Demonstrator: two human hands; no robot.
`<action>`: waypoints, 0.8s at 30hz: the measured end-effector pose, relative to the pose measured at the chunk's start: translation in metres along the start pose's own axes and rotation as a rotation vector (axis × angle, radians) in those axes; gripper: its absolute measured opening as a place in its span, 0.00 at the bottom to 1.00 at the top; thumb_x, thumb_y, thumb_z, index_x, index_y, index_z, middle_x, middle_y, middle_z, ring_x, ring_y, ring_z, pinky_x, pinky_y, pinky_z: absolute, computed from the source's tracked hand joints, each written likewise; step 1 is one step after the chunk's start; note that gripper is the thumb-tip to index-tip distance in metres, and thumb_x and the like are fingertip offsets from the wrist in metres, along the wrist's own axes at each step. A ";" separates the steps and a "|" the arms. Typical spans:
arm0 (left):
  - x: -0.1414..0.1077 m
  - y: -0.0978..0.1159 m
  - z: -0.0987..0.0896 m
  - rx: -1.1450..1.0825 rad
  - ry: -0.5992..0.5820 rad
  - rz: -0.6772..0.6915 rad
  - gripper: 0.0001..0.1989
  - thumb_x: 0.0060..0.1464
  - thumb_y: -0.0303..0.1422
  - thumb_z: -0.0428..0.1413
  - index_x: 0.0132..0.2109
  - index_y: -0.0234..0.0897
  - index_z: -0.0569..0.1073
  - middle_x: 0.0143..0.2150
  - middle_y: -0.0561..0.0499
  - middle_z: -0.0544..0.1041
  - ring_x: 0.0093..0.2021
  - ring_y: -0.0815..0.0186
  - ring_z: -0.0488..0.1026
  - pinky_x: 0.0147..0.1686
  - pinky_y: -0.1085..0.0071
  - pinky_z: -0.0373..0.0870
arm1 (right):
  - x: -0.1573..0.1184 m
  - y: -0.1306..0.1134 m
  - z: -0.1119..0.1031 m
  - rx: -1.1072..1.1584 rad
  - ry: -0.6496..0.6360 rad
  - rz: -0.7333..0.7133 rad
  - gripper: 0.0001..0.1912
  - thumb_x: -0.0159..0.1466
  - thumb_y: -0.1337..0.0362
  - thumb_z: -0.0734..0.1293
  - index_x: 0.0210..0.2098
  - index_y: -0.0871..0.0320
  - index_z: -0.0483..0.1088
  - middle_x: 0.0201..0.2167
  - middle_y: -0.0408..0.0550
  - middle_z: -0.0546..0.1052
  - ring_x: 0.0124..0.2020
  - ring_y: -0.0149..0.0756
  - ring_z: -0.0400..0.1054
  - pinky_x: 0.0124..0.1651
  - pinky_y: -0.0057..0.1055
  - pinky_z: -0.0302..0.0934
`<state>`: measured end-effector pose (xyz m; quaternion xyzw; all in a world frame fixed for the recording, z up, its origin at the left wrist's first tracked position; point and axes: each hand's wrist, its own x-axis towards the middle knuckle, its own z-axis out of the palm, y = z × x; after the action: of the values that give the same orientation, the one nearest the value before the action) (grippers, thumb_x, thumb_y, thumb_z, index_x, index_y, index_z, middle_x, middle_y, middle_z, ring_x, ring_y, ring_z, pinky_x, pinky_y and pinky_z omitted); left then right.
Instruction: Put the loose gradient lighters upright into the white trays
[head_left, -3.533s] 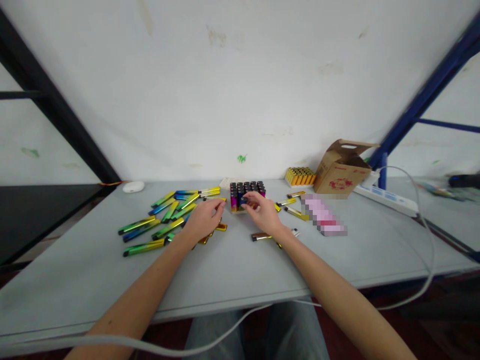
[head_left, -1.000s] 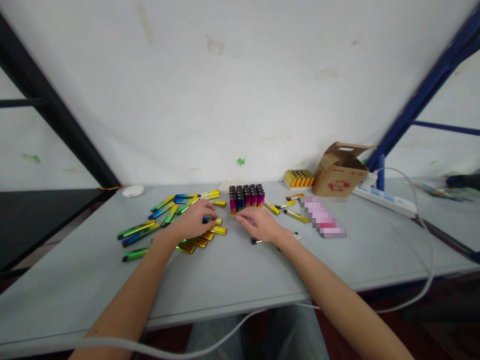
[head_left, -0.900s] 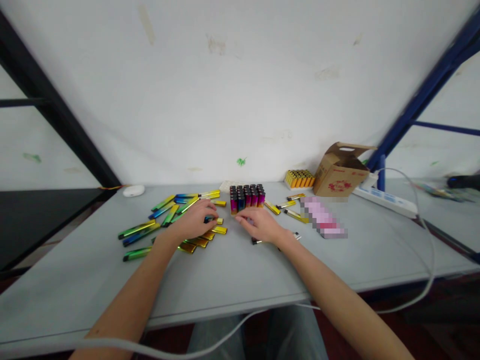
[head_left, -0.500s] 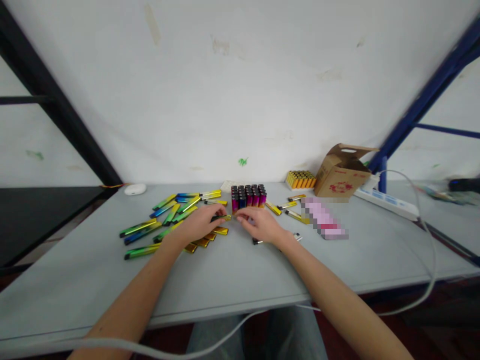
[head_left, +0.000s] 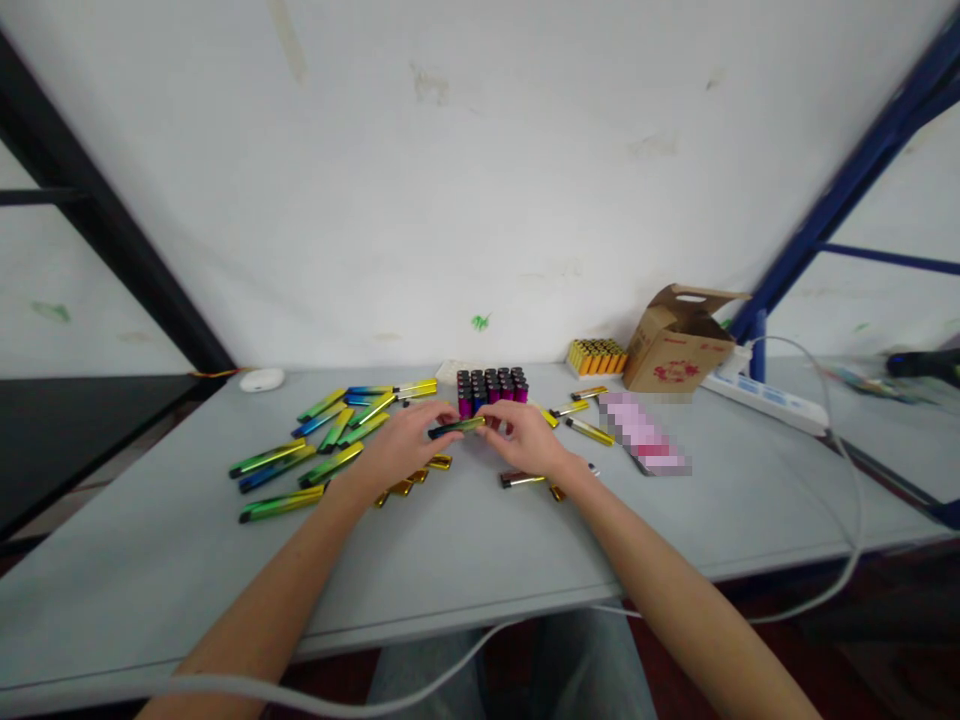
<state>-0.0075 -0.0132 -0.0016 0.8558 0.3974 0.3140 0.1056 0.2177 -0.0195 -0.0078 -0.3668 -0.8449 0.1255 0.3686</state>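
A slim green-and-yellow lighter-like stick (head_left: 457, 427) with a dark end lies between my two hands. My left hand (head_left: 409, 440) pinches it near the dark end, and the fingers of my right hand (head_left: 517, 432) grip its yellow end. Just behind them stand rows of purple and blue cylinders (head_left: 491, 390) with black tops. Several green, blue and yellow sticks (head_left: 334, 465) lie spread to the left. Gold ones (head_left: 405, 485) lie partly hidden beside my left hand. More sticks (head_left: 590, 431) rest around my right hand.
At the back right are a block of yellow-orange cylinders (head_left: 597, 357), an open cardboard box (head_left: 679, 350) and a white power strip (head_left: 769, 402). A blurred pink item (head_left: 645, 435) lies in front. A white case (head_left: 262, 380) sits back left. A white cable (head_left: 859, 500) hangs across the right.
The stick in my left hand has come further into view, and my right hand has closed on its yellow end. The whole view has shifted slightly.
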 end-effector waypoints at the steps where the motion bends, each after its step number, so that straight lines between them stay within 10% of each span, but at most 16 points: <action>1: 0.000 -0.003 0.000 0.004 0.025 0.010 0.13 0.57 0.42 0.56 0.43 0.39 0.75 0.43 0.48 0.80 0.44 0.59 0.75 0.48 0.62 0.70 | 0.000 0.001 -0.002 0.022 0.023 0.023 0.09 0.65 0.63 0.64 0.40 0.57 0.75 0.32 0.46 0.77 0.31 0.32 0.68 0.35 0.27 0.60; 17: 0.003 0.016 0.005 -0.061 0.249 0.175 0.09 0.55 0.38 0.60 0.39 0.38 0.78 0.39 0.47 0.80 0.41 0.61 0.76 0.44 0.65 0.73 | -0.004 -0.002 0.010 -0.077 -0.082 -0.011 0.14 0.65 0.62 0.64 0.49 0.60 0.72 0.42 0.54 0.79 0.40 0.40 0.73 0.43 0.33 0.61; 24: 0.003 0.017 0.001 -0.039 0.415 0.064 0.09 0.59 0.36 0.54 0.35 0.37 0.75 0.33 0.50 0.79 0.34 0.66 0.75 0.39 0.70 0.71 | 0.002 -0.010 0.011 0.560 -0.016 0.250 0.06 0.65 0.61 0.62 0.39 0.57 0.66 0.30 0.44 0.75 0.25 0.31 0.66 0.28 0.26 0.58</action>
<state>0.0053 -0.0218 0.0060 0.7828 0.3769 0.4943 0.0278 0.2039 -0.0243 -0.0096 -0.3511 -0.7286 0.4008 0.4302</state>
